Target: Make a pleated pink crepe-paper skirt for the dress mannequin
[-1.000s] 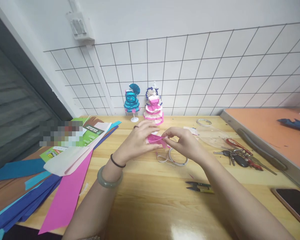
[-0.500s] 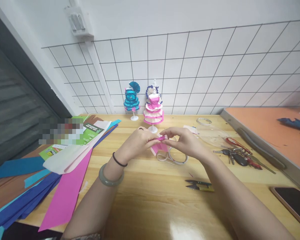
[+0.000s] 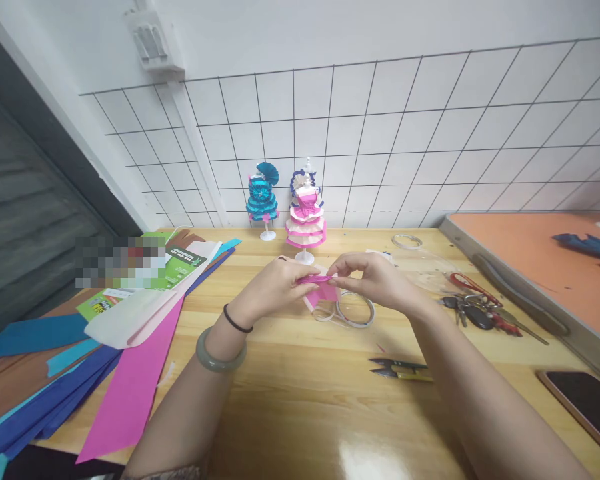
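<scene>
A small folded strip of pink crepe paper [image 3: 316, 279] is pinched between my two hands above the table. My left hand [image 3: 280, 280] closes on its left end, thumb underneath. At its right end, the thumb and fingertips of my right hand [image 3: 367, 277] are pressed together. Below the fingers lies a flat pink paper piece [image 3: 325, 293], partly hidden. Rolls of clear tape [image 3: 356, 309] rest beside it. Just behind my hands stands a doll-size dress form in a pink and white ruffled paper dress [image 3: 306, 223]. Thread snips [image 3: 400, 369] lie in front of my right hand.
A teal paper dress on a stand [image 3: 263, 200] is at the back. Coloured crepe paper sheets [image 3: 130, 383] and a green packet [image 3: 180, 267] cover the left. Keys [image 3: 475, 313], a phone [image 3: 583, 407] and an orange-topped board [image 3: 540, 267] are at right.
The pink strip has turned, so its pleated end no longer faces me and a smooth long side shows. My right hand has shifted slightly around its right end.
</scene>
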{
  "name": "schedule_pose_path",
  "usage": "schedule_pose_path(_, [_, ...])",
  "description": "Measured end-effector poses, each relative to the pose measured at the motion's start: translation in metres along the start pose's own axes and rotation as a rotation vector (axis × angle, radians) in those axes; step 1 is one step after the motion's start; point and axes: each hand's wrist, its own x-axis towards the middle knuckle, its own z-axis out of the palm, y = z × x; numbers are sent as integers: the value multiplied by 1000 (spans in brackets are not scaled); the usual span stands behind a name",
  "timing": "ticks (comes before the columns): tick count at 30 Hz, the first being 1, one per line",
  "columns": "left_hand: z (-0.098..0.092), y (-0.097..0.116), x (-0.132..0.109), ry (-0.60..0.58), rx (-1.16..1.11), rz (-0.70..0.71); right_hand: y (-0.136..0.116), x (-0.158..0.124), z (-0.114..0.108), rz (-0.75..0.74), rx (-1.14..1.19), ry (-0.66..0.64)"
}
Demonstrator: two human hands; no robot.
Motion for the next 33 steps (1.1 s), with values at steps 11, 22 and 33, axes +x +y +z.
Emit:
schedule_pose_path(11, [1,3,-1,-44,-83,-121,9,0,6,-72,-16,-38])
schedule_pose_path(22, [0,3,-3,-21,-132,-139,1,3,5,-67,41,-78])
schedule_pose_path(33, [-5,-4,-6,50,-463,-281,9,3,2,28,88,-11])
